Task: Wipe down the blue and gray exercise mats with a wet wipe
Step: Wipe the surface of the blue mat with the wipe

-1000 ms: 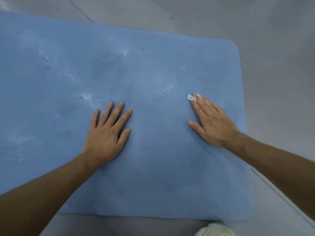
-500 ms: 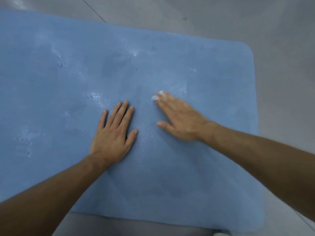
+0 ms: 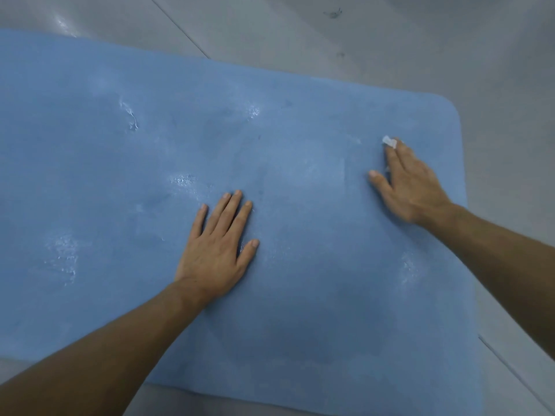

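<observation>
My left grip [image 3: 216,250] lies flat, palm down, on the blue exercise mat [image 3: 300,310]. Its four fingers are straight and close together and the thumb is spread out to the side. It holds nothing and only presses on the foam, roughly at the middle of the part of the mat I can see.

My right grip [image 3: 411,187] is further out, near the mat's rounded far-right corner, also palm down with the fingers stretched forward and the thumb splayed toward the left. It is a little blurred. A small white wet wipe [image 3: 389,142] peeks out from under the tips of those straight fingers, pressed against the mat. Most of the wipe is covered, so I cannot tell how it is folded.

The mat lies on a pale gray floor [image 3: 390,40] and runs out of view to the left. Its near edge crosses the bottom of the view. Shiny wet patches show on it: one just beyond my left fingertips [image 3: 183,179], one well off to the left [image 3: 63,250], and one near my right forearm [image 3: 408,270]. A thin streak glistens further up [image 3: 130,115]. A seam line [image 3: 177,25] crosses the floor beyond the mat, and there is a dark smudge [image 3: 333,13] near the top.
</observation>
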